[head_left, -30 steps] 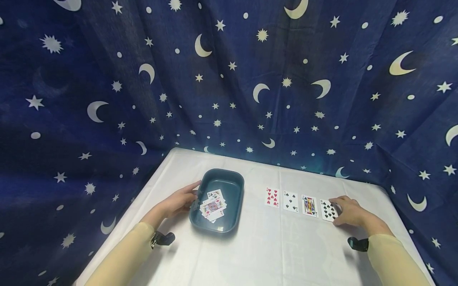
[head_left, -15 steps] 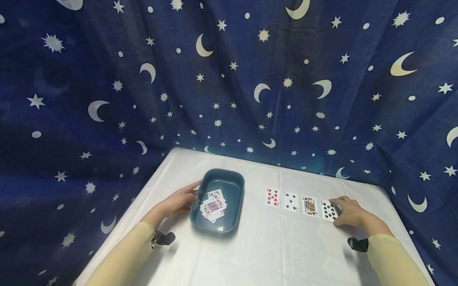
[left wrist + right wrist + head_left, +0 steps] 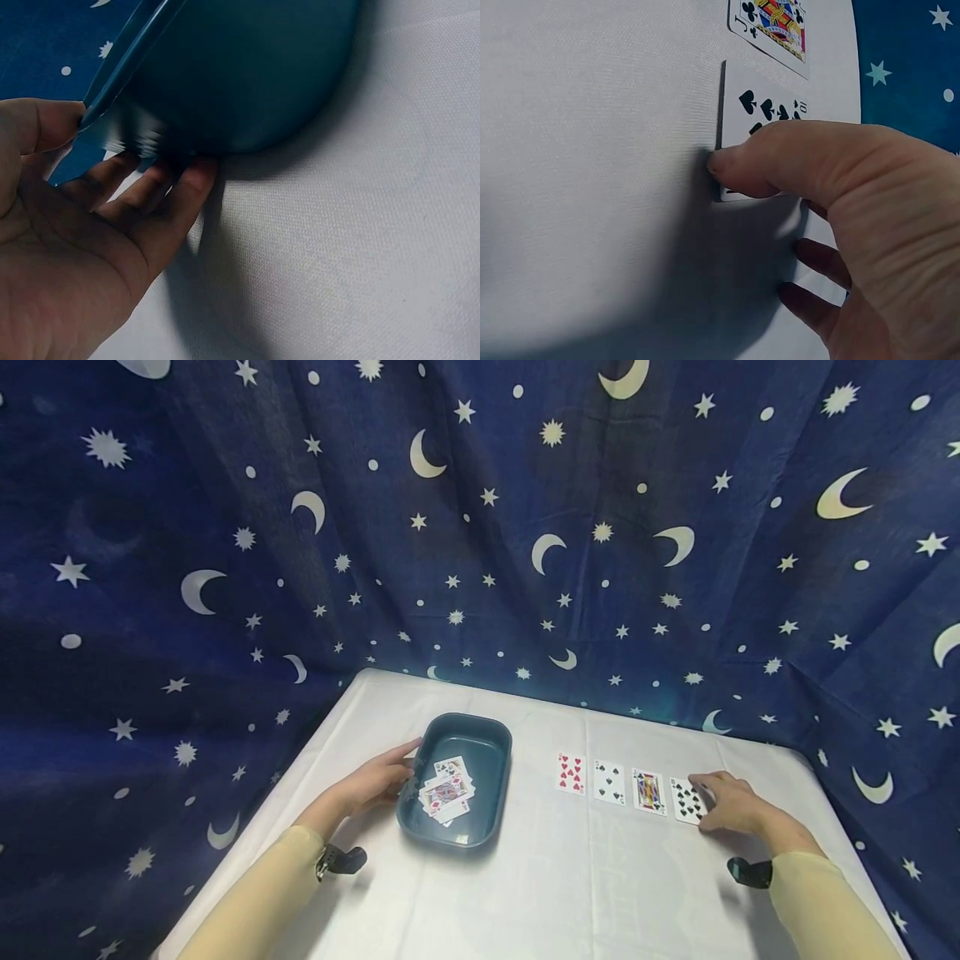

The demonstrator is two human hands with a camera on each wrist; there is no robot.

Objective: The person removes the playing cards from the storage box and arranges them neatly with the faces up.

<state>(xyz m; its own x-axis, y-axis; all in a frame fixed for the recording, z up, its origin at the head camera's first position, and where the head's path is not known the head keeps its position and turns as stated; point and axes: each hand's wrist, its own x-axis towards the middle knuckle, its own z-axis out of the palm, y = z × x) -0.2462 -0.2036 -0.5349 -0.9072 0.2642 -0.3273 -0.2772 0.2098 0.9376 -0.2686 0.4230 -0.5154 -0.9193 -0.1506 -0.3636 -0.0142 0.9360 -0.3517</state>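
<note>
Left hand point(image 3: 372, 783) grips the left rim of the dark teal plastic tray point(image 3: 487, 737) mid-counter, right hand point(image 3: 731, 804) pinches the black spade playing card point(image 3: 686, 800) near the counter's right edge.

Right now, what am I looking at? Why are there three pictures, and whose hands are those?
These are a person's two bare hands, filmed by three cameras at one moment. The big picture comes from a camera on the head, looking down at a table with a white cloth; starry blue fabric hangs behind. The other two come from cameras on each wrist, so they look very close. The left hand grips the rim of a blue tray with loose cards inside; the left wrist view shows the thumb on the rim and fingers against the tray's side. Four cards lie face up in a row beside it. The right hand touches the last one, a spade card, thumb at its edge in the right wrist view.
</note>
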